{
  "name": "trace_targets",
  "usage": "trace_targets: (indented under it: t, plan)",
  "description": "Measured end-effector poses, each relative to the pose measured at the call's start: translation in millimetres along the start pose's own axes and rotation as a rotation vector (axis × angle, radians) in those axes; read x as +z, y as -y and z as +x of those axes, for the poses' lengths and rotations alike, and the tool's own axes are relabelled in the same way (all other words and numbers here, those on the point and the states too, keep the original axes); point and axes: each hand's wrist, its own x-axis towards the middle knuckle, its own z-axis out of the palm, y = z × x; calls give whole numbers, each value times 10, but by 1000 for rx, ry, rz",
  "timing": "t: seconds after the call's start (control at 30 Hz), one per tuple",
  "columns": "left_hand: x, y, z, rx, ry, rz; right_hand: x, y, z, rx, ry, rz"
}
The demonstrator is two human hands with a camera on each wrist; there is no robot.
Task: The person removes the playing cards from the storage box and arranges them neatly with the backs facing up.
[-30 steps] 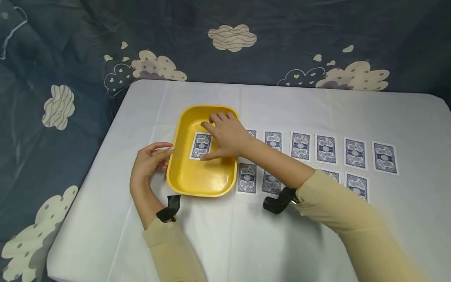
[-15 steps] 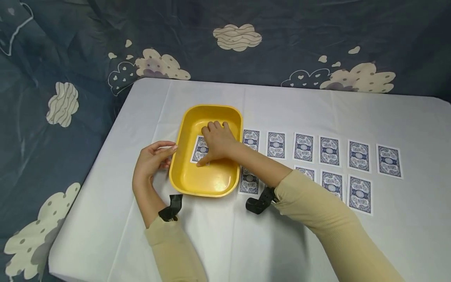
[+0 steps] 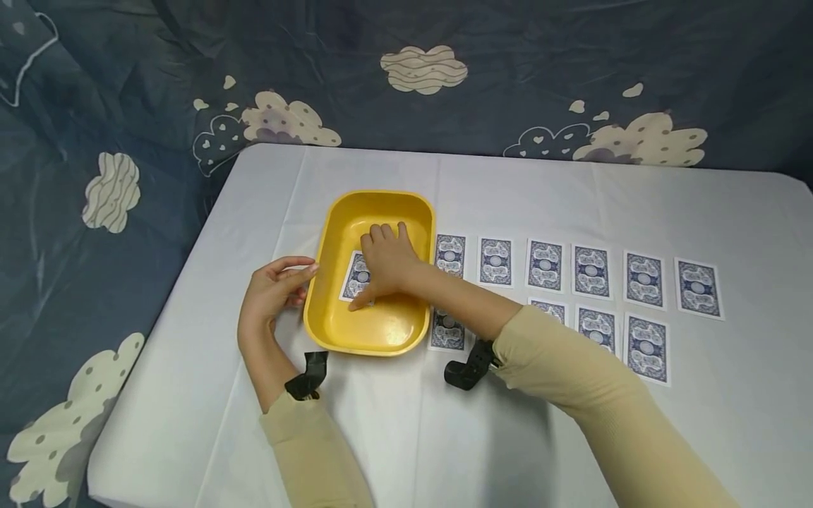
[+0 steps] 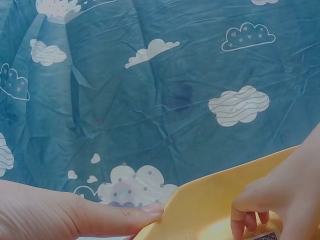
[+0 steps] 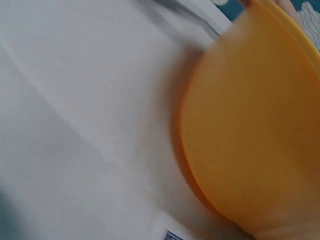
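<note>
In the head view my left hand [image 3: 269,293] grips the left rim of a yellow tray [image 3: 324,317]. Its thumb lies on the rim, as the left wrist view also shows, with the fingers at the outer side. Inside the tray lies a playing card [image 3: 356,276], blue patterned back up. My right hand [image 3: 390,261] reaches in over the card's right part and holds it, thumb at the near edge. In the left wrist view its curled fingers point down beside the card [image 4: 265,236]. Whether more cards lie underneath is hidden.
Right of the tray, two rows of face-down playing cards [image 3: 591,271] lie on the white-covered table [image 3: 686,423]. My right forearm covers part of the nearer row. A dark cloth with printed clouds [image 3: 424,69] hangs behind the table.
My right hand has come down over the card in the tray, its thumb moving to the near edge. The card has shifted slightly toward me. My left hand stays at the rim.
</note>
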Motion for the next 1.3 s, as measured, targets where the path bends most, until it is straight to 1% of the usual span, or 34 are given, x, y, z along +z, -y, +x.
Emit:
trace_targets:
  t: [0.17,0.27,0.43,0.53,0.7,1.0,1.1,1.2,1.3]
  plan:
    - [3,-1,3,8,5,-4,0,109,-42,39,17,2]
    - [3,1,-3,7,1,-7,6,167,-75,42,24,0]
    - [-1,11,-11,7,2,-22,11,254,-183,-3,36,-34]
    - [-2,16,-12,12,1,-27,13,285,-256,-40,57,-29]
    - [-1,14,-6,19,0,-24,8,277,-339,-46,87,20]
    - [9,2,0,14,-2,-13,-9,245,-383,-63,130,91]
    - [11,0,0,11,-1,-10,-9,232,-386,-78,134,109]
    - [12,-2,-4,9,-2,-7,-15,213,-390,-112,125,126]
    - [14,-3,-9,8,-4,-3,-47,186,-401,-152,97,102]
